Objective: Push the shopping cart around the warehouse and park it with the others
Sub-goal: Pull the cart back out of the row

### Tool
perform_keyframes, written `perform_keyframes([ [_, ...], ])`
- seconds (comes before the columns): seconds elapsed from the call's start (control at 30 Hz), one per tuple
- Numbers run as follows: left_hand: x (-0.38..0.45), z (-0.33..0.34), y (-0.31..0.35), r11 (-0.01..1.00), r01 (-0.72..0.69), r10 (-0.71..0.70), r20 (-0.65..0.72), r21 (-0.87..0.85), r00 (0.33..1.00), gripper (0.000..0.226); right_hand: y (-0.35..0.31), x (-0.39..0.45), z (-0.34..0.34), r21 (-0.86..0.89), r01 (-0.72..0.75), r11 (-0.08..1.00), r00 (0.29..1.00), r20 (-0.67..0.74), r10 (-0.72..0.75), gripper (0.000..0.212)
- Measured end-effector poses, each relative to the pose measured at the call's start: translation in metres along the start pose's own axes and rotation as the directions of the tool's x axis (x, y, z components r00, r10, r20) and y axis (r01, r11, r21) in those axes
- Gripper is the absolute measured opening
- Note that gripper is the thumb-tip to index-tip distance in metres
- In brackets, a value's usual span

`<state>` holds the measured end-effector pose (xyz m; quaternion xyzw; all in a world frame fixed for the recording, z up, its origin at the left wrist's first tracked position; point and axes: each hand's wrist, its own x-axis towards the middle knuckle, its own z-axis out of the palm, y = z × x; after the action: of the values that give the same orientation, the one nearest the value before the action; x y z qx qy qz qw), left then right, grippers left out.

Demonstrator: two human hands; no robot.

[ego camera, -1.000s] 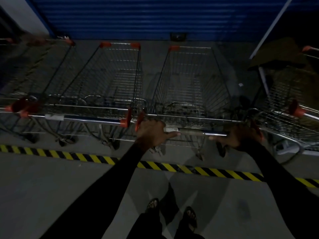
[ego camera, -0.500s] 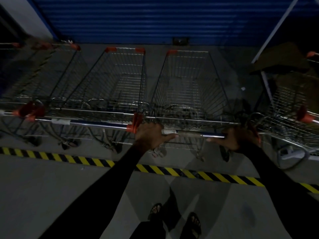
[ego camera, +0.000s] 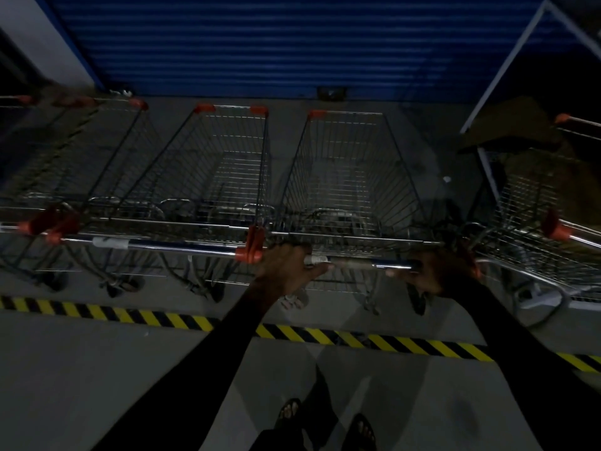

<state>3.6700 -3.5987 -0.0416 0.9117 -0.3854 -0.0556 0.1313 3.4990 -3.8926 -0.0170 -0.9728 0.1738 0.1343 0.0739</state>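
Observation:
A wire shopping cart [ego camera: 351, 177] with orange corner caps stands straight ahead, its nose toward the blue shutter. My left hand [ego camera: 286, 268] grips the left end of its handle bar [ego camera: 354, 263], and my right hand [ego camera: 435, 271] grips the right end. Its wheels sit just beyond the yellow-and-black floor stripe [ego camera: 325, 336]. Right beside it on the left stands a parked cart [ego camera: 214, 170], their handle ends nearly touching. Further carts [ego camera: 71, 164] line up at the far left.
A blue roller shutter [ego camera: 276, 43] closes the bay behind the carts. Another cart [ego camera: 546, 242] sits angled at the right, with a metal frame and a dark board [ego camera: 507, 128] above it. My sandalled feet [ego camera: 325, 421] stand on grey concrete behind the stripe.
The cart has rolled a little further forward into the row, closing the gap to the cart on its left. Both hands stay on the handle.

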Motion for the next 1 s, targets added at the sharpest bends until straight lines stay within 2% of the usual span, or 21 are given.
perform_keyframes([
  [0.07,-0.003,-0.001,0.003,0.998,-0.057,0.056,-0.056,-0.021,0.997,0.061,0.001,-0.004,0.001,-0.022,0.002,1.000,0.995,-0.099,-0.004,0.071],
  [0.2,-0.011,-0.001,0.020,0.986,-0.144,0.126,-0.195,-0.079,0.973,0.038,0.009,-0.015,0.012,0.044,-0.013,0.999,0.933,-0.359,0.027,0.075],
  [0.3,-0.023,0.003,0.040,0.971,-0.200,0.157,-0.282,-0.128,0.946,0.028,-0.003,-0.038,0.020,0.134,0.038,0.990,0.794,-0.605,0.051,0.055],
  [0.33,-0.026,0.005,0.045,0.965,-0.216,0.167,-0.285,-0.150,0.944,0.022,-0.009,-0.048,0.022,0.160,0.045,0.986,0.748,-0.659,0.072,0.045],
  [0.37,-0.028,0.006,0.049,0.957,-0.235,0.182,-0.278,-0.169,0.943,0.018,-0.013,-0.056,0.027,0.195,0.039,0.980,0.732,-0.673,0.105,0.038],
  [0.47,-0.034,0.009,0.063,0.941,-0.260,0.213,-0.217,-0.216,0.953,0.018,-0.024,-0.083,0.041,0.328,-0.093,0.940,0.744,-0.605,0.285,0.034],
  [0.63,-0.053,0.025,0.094,0.912,-0.268,0.231,-0.149,-0.311,0.961,0.023,-0.031,-0.135,0.071,0.507,-0.231,0.830,0.745,-0.457,0.486,0.044],
  [0.73,-0.074,0.044,0.116,0.879,-0.315,0.298,-0.104,-0.359,0.949,0.032,-0.025,-0.170,0.089,0.569,-0.278,0.774,0.751,-0.374,0.545,0.046],
  [0.9,-0.100,0.061,0.166,0.854,-0.344,0.374,0.001,-0.391,0.927,0.033,-0.009,-0.226,0.111,0.644,-0.336,0.687,0.725,-0.288,0.625,0.045],
  [1.0,-0.107,0.071,0.201,0.840,-0.376,0.415,0.016,-0.390,0.910,0.033,0.009,-0.257,0.123,0.657,-0.380,0.651,0.702,-0.253,0.665,0.045],
])
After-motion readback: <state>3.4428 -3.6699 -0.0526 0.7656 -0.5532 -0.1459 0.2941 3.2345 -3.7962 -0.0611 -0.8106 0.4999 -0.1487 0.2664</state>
